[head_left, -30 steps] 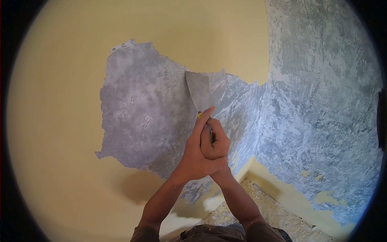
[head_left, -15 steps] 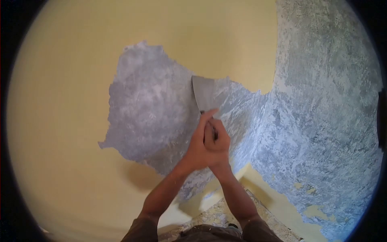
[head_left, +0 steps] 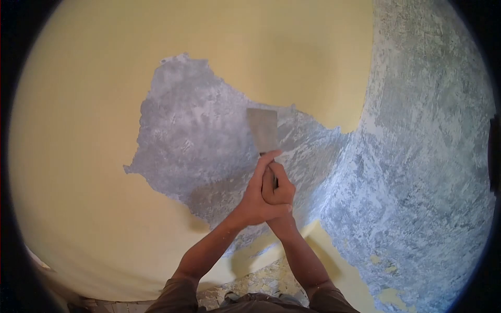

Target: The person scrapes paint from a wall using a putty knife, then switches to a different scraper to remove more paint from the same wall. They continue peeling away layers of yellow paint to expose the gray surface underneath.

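Observation:
Both my hands grip the handle of a metal scraper (head_left: pixel 264 129). My left hand (head_left: pixel 254 201) wraps around from the left, its forefinger stretched up to the base of the blade. My right hand (head_left: pixel 278 192) is clasped around the handle from the right, pressed against the left hand. The flat grey blade lies on the wall, its top edge at the border between the yellow paint (head_left: pixel 292 57) above and the bare grey patch (head_left: pixel 193 135). The handle is almost fully hidden by my fingers.
The yellow wall meets a second wall (head_left: pixel 417 156) at a corner on the right, scraped down to mottled grey with small yellow flecks low down. A floor (head_left: pixel 261 284) littered with paint chips shows below, between my forearms.
The view has shifted up and left, so wall and hands sit lower and further right. The blade has turned more upright, and stays at the edge of the yellow paint.

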Demonstrator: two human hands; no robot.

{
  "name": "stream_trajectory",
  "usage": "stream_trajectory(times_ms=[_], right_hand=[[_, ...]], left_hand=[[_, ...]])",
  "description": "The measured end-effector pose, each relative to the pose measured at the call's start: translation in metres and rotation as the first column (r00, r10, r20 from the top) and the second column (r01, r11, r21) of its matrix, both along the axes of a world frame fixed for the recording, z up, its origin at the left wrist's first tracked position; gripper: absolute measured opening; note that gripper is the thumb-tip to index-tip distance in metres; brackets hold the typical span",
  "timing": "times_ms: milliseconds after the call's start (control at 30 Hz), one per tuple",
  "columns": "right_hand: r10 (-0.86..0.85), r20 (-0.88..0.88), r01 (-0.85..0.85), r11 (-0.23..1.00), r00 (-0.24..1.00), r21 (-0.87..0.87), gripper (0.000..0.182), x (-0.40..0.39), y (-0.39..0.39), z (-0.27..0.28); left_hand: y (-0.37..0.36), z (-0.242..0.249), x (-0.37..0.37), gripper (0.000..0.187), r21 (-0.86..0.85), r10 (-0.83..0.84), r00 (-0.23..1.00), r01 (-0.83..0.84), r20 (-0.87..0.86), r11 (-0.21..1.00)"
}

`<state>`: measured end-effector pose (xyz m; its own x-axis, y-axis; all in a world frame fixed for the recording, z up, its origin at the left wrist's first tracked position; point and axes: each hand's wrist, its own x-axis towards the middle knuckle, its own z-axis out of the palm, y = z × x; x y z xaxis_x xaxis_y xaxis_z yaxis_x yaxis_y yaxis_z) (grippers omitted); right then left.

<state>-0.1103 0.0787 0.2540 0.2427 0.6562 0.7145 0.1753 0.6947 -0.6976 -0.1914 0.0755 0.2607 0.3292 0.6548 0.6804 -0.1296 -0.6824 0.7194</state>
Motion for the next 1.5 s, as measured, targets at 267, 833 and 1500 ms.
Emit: stream_trajectory(times_ms=[267,833,1500], right_hand=[[0.016,0.121,-0.011,0.999,0.993,-0.036,0.013,0.027,0.002,0.018],[0.163,0.32,-0.193,0.979,0.933,0.066,0.015,0.038,0.001,0.054],[0.243,0.047,-0.238,0.967,0.969,-0.096,0.016,-0.011,-0.027,0.015]], left_hand=[[0.0,0.007,0.03,0.103,-0.032,0.058,0.994,-0.055,0.097,0.998],[-0.009,0.03,0.045,0.111,-0.183,0.075,0.91,0.001,0.408,0.983],[-0.03,0.026,-0.006,0.107,-0.274,0.152,0.981,-0.113,0.124,0.955]])
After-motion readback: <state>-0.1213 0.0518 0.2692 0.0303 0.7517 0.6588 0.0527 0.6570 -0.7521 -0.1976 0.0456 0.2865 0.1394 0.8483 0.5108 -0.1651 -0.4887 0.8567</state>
